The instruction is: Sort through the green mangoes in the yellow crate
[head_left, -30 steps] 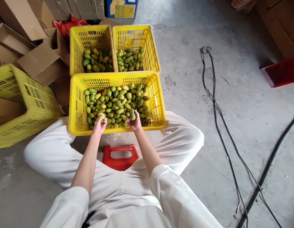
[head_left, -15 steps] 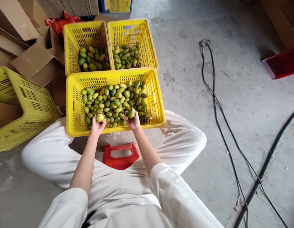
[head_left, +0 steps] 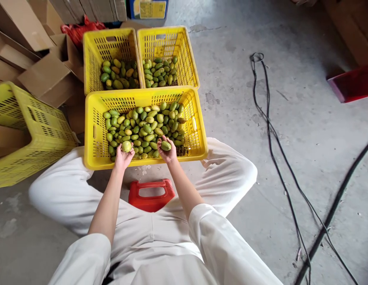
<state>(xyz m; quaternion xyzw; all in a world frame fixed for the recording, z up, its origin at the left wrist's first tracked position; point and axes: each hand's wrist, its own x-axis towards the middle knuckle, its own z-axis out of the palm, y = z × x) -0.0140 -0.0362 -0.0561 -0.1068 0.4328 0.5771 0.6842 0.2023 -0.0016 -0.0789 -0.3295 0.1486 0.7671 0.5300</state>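
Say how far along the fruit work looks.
Apparently done: the back left crate and back right crate each hold a modest pile. In hand: a pale fruit in the left hand, a greener fruit in the right hand. Probably left: the larger pile in the front crate.

Fruit lay in the front crate; two rear crates stood behind it, cardboard boxes to their left, cables on the floor to the right.
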